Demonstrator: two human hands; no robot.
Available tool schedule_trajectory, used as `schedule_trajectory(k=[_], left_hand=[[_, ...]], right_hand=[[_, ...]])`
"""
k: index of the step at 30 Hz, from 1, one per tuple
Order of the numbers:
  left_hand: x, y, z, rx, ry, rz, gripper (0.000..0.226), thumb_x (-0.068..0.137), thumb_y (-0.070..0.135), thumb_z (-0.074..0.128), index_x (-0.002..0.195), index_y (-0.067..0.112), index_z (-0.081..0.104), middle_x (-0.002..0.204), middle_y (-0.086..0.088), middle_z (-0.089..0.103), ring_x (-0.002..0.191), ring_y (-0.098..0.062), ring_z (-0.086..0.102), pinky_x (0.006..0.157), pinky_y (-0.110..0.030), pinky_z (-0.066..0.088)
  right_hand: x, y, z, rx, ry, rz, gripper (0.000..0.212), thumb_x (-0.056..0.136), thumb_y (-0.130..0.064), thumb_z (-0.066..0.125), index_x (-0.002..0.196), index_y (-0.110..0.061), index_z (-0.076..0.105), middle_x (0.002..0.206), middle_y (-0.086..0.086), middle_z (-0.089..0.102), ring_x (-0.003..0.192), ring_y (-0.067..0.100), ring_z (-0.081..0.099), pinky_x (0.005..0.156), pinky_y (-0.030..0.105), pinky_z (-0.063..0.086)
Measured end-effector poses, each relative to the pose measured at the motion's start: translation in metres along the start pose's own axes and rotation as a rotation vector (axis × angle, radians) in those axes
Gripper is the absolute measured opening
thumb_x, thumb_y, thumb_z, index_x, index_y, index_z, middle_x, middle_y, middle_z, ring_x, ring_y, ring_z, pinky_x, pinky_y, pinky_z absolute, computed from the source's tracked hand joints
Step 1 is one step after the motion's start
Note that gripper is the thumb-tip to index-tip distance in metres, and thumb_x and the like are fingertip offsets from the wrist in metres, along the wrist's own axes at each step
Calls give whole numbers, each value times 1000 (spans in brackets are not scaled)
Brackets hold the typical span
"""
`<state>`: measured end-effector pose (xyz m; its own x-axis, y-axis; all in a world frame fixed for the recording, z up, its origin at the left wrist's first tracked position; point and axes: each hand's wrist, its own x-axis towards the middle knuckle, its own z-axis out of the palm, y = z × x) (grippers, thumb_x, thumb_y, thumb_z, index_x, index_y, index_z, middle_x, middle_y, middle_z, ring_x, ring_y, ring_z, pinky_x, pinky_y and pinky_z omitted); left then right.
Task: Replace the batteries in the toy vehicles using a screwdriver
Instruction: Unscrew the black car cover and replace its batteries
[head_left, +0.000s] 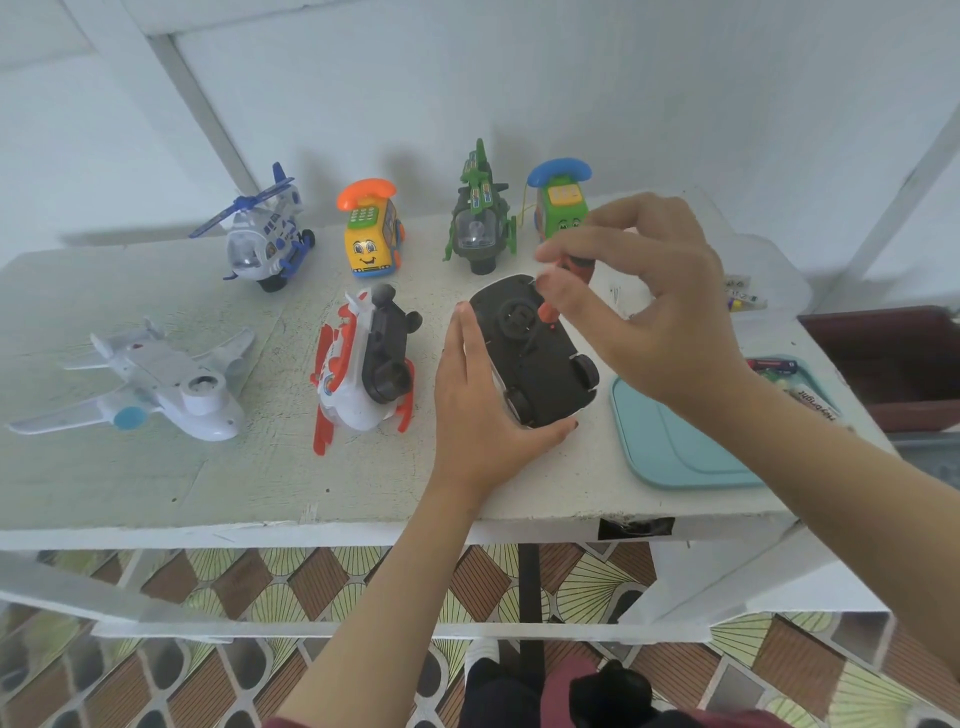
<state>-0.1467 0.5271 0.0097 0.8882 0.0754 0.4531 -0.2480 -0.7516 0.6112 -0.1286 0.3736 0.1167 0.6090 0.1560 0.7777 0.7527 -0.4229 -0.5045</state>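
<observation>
Upturned toy car (535, 358) touched by a screwdriver (549, 312).
Car gripped by left hand (475, 410); screwdriver pinched by right hand (654, 306) fingertips.

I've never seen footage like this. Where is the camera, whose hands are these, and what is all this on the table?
No machine here: a person wears a wide-angle camera on the head, so you look down over their own arms. The left hand steadies an upturned toy car with a black underside on the white painted table. The right hand pinches a red-handled screwdriver, pointed down at the car's underside. Around them are more plastic toys: a white airplane, a red-and-white helicopter on its side, a blue-and-white helicopter, a green helicopter, a yellow toy phone and a green toy phone. At the right, a teal tray holds batteries.
</observation>
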Motion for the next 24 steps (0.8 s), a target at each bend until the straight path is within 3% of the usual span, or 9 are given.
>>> schedule_trajectory(k=[2, 7, 12, 15, 20, 24], left_hand=[[0, 0, 0, -4, 2, -1, 129, 62, 65, 68, 153, 8, -3, 161, -9, 8, 145, -3, -3, 115, -13, 0], [0, 0, 0, -7, -1, -5, 129, 61, 65, 69, 153, 6, 0, 161, -9, 8, 146, -5, -1, 115, -12, 0], [0, 0, 0, -4, -2, -3, 129, 61, 65, 69, 153, 7, -1, 161, -9, 8, 145, -2, -4, 115, -13, -1], [0, 0, 0, -2, -8, -2, 129, 61, 66, 68, 153, 9, -3, 161, -8, 6, 144, 0, -6, 115, -12, -1], [0, 0, 0, -4, -8, -8, 130, 61, 65, 68, 153, 7, -2, 161, -8, 8, 144, -1, -4, 114, -12, -2], [0, 0, 0, 0, -6, -5, 129, 62, 65, 69, 153, 6, -1, 161, -8, 8, 145, -3, -4, 115, -13, 0]], right_hand=[[3, -1, 1, -2, 32, 12, 16, 86, -35, 68, 87, -21, 76, 72, -5, 68, 88, 17, 57, 91, 46, 41], [5, 1, 1, 0, 34, 3, 14, 87, -18, 64, 99, -15, 71, 74, -11, 69, 87, 19, 63, 94, 47, 42], [1, 2, 1, 18, 25, -35, 17, 89, -13, 59, 99, -14, 73, 73, -6, 71, 95, 12, 61, 95, 34, 42], [2, 1, 1, 34, 54, -15, 14, 89, -26, 66, 97, -19, 75, 71, -7, 70, 90, 11, 58, 92, 39, 42], [4, 2, 2, 80, 7, 14, 15, 90, -10, 59, 102, -8, 68, 70, -6, 69, 81, 18, 66, 92, 48, 45], [2, 5, 3, 75, -29, -35, 21, 92, -1, 51, 103, -3, 69, 71, 7, 69, 88, 22, 63, 97, 32, 44]])
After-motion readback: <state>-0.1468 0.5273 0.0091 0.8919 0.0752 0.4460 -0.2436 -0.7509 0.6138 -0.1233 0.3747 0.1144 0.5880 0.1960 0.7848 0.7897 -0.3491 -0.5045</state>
